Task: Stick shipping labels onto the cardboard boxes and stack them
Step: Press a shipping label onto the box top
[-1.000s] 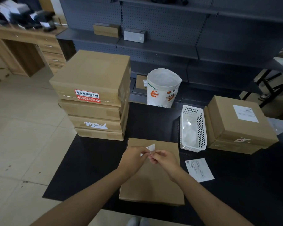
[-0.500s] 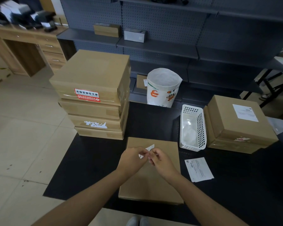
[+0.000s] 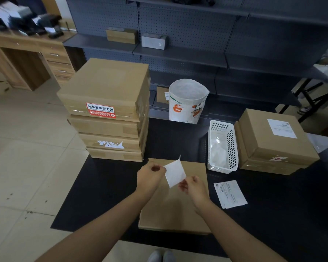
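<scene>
A flat cardboard box (image 3: pixel 175 210) lies on the black table in front of me. Above it, my left hand (image 3: pixel 150 176) and my right hand (image 3: pixel 194 188) pinch opposite corners of a white shipping label (image 3: pixel 174 172), held stretched and tilted in the air. A second printed label (image 3: pixel 229 193) lies on the table right of the box. At the left stands a stack of several cardboard boxes (image 3: pixel 110 110), the top one with a red sticker. At the right, two labelled boxes (image 3: pixel 273 140) are stacked.
A white perforated basket (image 3: pixel 222 146) stands between the flat box and the right stack. A white printed bag (image 3: pixel 187 102) stands behind the table (image 3: pixel 106 186). Grey shelving runs along the back, a wooden desk (image 3: pixel 32 53) stands far left, and tiled floor lies to the left.
My hands have moved apart, and the white sheet between them has gone from a small visible corner to a spread rectangle. The boxes have not moved.
</scene>
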`<state>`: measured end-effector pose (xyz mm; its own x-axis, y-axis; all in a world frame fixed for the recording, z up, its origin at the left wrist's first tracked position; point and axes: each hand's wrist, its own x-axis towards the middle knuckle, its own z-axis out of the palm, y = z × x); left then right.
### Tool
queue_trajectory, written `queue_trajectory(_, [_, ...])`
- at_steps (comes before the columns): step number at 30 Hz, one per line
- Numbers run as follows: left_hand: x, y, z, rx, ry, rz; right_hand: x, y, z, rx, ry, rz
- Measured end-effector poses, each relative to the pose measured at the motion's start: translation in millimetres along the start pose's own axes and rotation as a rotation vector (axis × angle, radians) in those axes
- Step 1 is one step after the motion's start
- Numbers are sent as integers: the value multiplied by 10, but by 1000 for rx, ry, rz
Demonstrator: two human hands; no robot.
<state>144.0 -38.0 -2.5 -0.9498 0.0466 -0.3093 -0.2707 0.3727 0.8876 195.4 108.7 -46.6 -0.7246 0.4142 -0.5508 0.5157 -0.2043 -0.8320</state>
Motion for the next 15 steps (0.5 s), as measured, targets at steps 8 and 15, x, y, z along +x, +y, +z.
queue_trajectory(8, [11,234,-83,-168,135,24,59,108,-224,364,77,254])
queue_trajectory(15, [55,602,-82,-269,205,187,90,170,-325,157,221,251])
